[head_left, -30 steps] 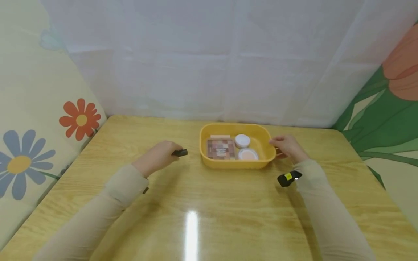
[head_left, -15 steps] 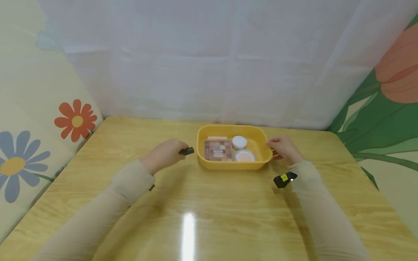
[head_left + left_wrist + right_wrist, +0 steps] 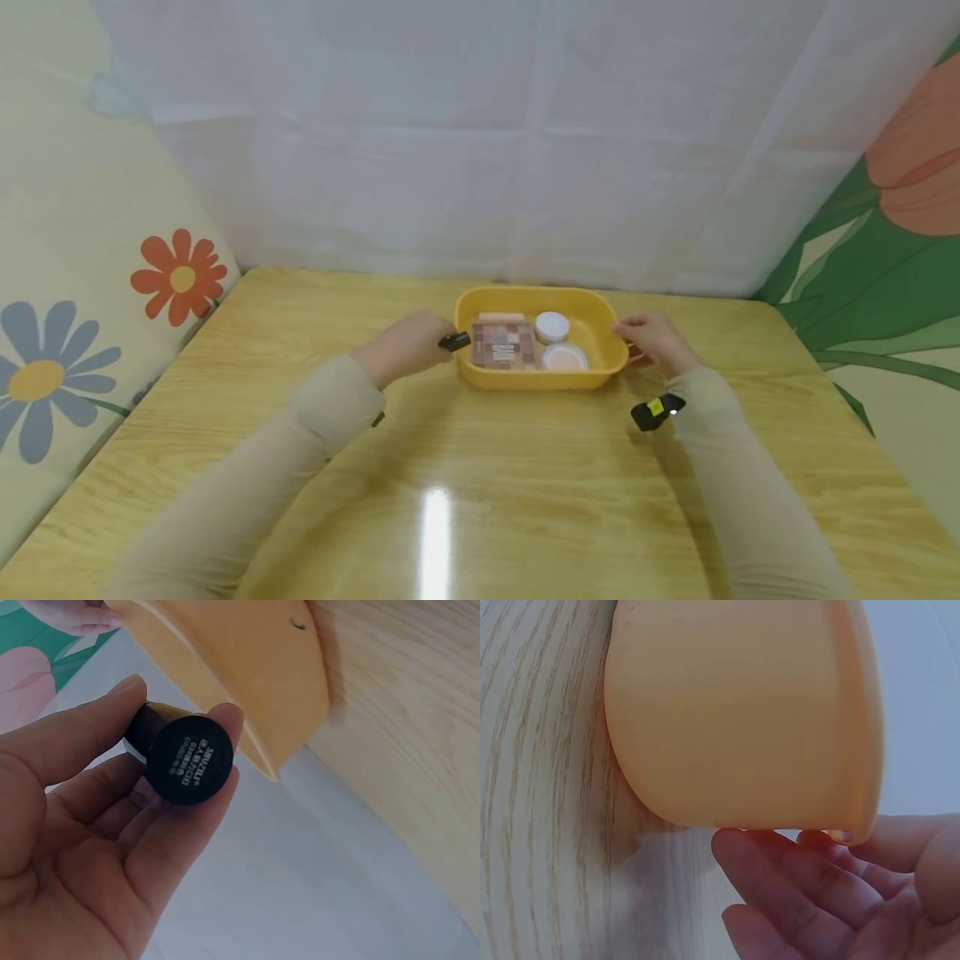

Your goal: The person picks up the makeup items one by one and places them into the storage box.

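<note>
My left hand (image 3: 405,346) pinches a small black cosmetic tube (image 3: 191,760) between thumb and fingers. Its round end, printed with pale lettering, faces the left wrist camera. In the head view the tube overlaps the left rim of a yellow plastic basket (image 3: 536,380). At the opposite end my right hand (image 3: 660,340) grips the basket's rim, the thumb over the edge and fingers (image 3: 802,877) against the outer wall. Inside the basket lie a checked makeup palette (image 3: 504,346), a round white jar (image 3: 552,326), a round compact with a pinkish middle (image 3: 565,358) and a pale pink stick-like item (image 3: 501,317).
The basket stands on a wooden table (image 3: 540,483) near its back edge. Behind hangs a white cloth (image 3: 450,150). Flower-painted walls (image 3: 60,208) flank the table on both sides. A black wrist camera (image 3: 657,412) sits below the right sleeve.
My left hand has moved right with the black tube, from beside the basket to over its left rim. The right hand keeps its grip on the basket's other end.
</note>
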Motion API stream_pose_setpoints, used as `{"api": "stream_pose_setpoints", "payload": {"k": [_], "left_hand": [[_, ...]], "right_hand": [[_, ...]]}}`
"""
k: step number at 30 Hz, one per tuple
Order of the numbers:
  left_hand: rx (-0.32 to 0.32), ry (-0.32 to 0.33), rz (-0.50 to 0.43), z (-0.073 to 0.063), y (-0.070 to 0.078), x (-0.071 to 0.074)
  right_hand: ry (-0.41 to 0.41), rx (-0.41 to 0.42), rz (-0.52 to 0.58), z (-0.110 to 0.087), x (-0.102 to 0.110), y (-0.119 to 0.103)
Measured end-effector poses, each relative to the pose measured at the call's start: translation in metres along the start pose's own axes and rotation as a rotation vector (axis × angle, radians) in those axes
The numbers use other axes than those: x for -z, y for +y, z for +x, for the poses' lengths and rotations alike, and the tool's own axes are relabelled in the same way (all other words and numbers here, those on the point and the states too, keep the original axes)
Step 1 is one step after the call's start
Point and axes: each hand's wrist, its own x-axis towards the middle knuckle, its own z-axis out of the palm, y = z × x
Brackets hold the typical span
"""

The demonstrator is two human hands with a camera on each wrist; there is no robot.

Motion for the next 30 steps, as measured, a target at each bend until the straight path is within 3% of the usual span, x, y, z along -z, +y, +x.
{"api": "stream_pose_setpoints", "payload": {"k": [8, 16, 24, 30], "left_hand": [[0.025, -0.026, 0.012, 0.011, 0.010, 0.000], [-0.042, -0.034, -0.016, 0.021, 0.018, 0.002], [0.022, -0.107, -0.064, 0.033, 0.023, 0.004], [0.043, -0.114, -0.075, 0.040, 0.025, 0.003]], "right_hand": [[-0.005, -0.016, 0.004, 0.002, -0.003, 0.002], [-0.007, 0.005, -0.003, 0.001, 0.002, 0.002], [-0.016, -0.001, -0.008, 0.000, 0.002, 0.002], [-0.013, -0.001, -0.009, -0.001, 0.003, 0.000]]}}
